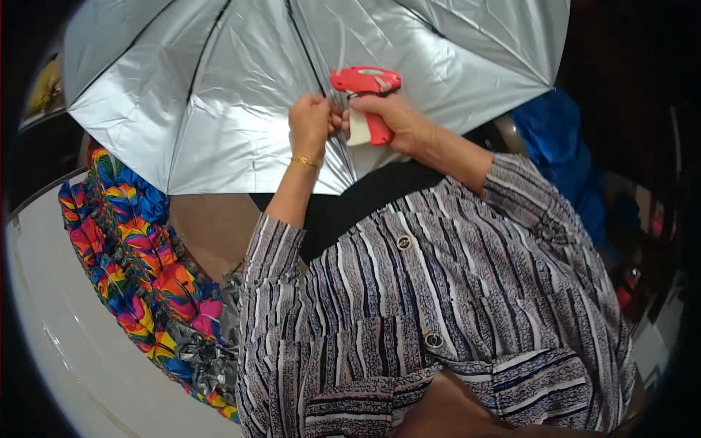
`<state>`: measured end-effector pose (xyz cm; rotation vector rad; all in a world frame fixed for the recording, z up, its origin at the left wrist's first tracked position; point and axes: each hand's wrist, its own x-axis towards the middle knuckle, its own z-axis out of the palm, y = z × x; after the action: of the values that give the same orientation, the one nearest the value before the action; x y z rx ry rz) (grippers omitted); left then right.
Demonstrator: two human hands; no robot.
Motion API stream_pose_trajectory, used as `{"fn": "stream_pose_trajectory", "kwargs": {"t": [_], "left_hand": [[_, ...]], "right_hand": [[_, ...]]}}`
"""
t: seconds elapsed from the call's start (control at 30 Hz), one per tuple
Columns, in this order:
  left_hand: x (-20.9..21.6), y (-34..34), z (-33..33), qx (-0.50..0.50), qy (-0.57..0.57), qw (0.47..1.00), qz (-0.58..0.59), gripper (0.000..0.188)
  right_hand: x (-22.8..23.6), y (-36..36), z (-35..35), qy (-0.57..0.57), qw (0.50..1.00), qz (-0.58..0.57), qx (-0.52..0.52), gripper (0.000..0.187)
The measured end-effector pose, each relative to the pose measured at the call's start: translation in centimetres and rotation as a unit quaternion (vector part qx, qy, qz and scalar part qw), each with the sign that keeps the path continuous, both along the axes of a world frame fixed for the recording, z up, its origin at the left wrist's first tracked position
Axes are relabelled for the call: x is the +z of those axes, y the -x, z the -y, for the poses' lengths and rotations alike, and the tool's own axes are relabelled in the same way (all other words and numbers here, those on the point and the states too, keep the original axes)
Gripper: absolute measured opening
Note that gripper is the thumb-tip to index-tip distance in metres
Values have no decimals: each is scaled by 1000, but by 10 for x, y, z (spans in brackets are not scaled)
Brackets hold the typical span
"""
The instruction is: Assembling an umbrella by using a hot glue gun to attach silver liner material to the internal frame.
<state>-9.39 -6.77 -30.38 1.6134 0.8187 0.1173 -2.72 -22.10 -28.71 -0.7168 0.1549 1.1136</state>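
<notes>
Below the left of the silver umbrella [241, 95] lie multicoloured fabric bundles [175, 286]. Against its middle, the left hand [309, 125] curls closed, its grip unclear; beside it, the right hand [400, 120] wraps a red-and-white handheld tool [366, 79]. Blue fabric [556, 142] sits under the umbrella's right edge.

Cannot see the silver umbrella [248, 95] beyond the upper edge, nor all the red-and-white tool [380, 130], partly covered by the right hand [400, 119]. Cannot make out anything between the fingertips of the left hand [309, 124].
</notes>
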Motion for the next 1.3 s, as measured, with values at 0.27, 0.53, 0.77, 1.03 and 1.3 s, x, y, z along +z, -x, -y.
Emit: {"fn": "stream_pose_trajectory", "kwargs": {"t": [0.27,0.53,0.77,1.03,1.3], "left_hand": [[11,18,3,-7,3,999,31,16],[10,25,6,-16,55,998,41,12],[9,25,-1,1,66,997,34,12],[11,29,0,9,76,996,36,14],[10,32,1,10,85,995,43,14]], "right_hand": [[-2,26,-4,70,997,3,-23,12],[-5,49,-9,105,990,26,-85,14],[-8,41,-17,162,984,45,-58,16],[-9,44,-17,189,979,68,-34,21],[-6,43,-7,131,989,63,-5,25]]}}
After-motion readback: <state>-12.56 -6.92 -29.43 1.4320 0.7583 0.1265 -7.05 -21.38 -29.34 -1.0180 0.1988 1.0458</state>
